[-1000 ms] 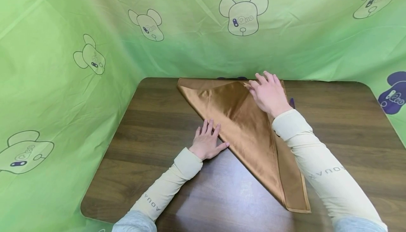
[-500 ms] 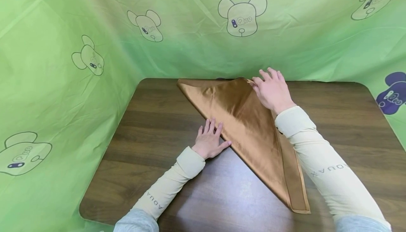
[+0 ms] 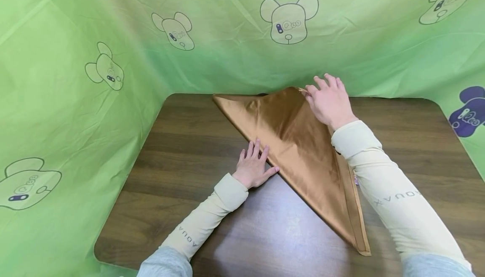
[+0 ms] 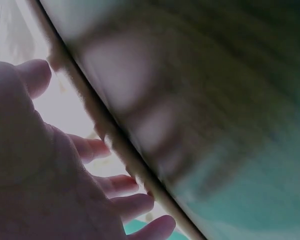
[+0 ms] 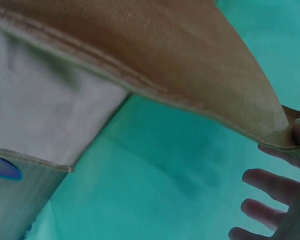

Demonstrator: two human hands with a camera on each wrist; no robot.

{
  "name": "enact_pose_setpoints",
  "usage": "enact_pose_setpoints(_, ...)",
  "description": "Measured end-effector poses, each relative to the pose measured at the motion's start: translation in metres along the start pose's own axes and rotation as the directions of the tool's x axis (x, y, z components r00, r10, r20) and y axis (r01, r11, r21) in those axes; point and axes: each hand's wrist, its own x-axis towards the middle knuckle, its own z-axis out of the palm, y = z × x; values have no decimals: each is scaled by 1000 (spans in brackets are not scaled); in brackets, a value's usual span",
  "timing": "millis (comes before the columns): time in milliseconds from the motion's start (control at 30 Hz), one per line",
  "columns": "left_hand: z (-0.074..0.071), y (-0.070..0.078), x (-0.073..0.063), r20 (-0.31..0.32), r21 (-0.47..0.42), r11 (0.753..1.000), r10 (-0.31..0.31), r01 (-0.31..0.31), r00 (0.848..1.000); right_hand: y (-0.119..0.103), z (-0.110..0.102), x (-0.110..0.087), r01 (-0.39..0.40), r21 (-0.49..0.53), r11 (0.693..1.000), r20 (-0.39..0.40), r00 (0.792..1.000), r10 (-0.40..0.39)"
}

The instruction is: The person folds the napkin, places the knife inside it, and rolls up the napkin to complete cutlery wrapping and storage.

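A: Where does the brown cloth (image 3: 303, 155) lie?

B: On the wooden table (image 3: 182, 155), folded on a slant, its long folded edge running from the far side down to the near right. The upper layer rises toward 1 corner, which is held up by the table's far edge.

A: Which hand holds that corner?

B: The right hand (image 3: 330, 102). It pinches the tip between thumb and index finger, and the right wrist view shows the other 3 fingers stretched out, apart from the fabric.

A: And the left hand (image 3: 252, 168)?

B: It is spread wide, resting along the folded edge near the middle, fingertips and thumb touching the cloth. It grips nothing.

A: What covers the forearms?

B: Cream sleeves (image 3: 394, 201) with grey lettering, turned back in a cuff at each wrist.

A: Anything around the table?

B: A green backdrop (image 3: 227, 62) printed with round-eared heads, mostly in outline; 1 at the right is solid purple. A small purple patch (image 3: 356, 180) shows beside the right forearm, too small to identify.
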Motion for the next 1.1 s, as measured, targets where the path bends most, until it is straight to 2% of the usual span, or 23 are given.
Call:
enact_pose_setpoints(367,-5,7,4,-16,10,1000,13,-13,1000,6,-10,3,-12,-6,1000,-12,1000,12)
enact_pose_setpoints(1100,-4,9,18,23,26,1000,11,-11,1000,19,-15,10,-58,16,998,-30,998,59)
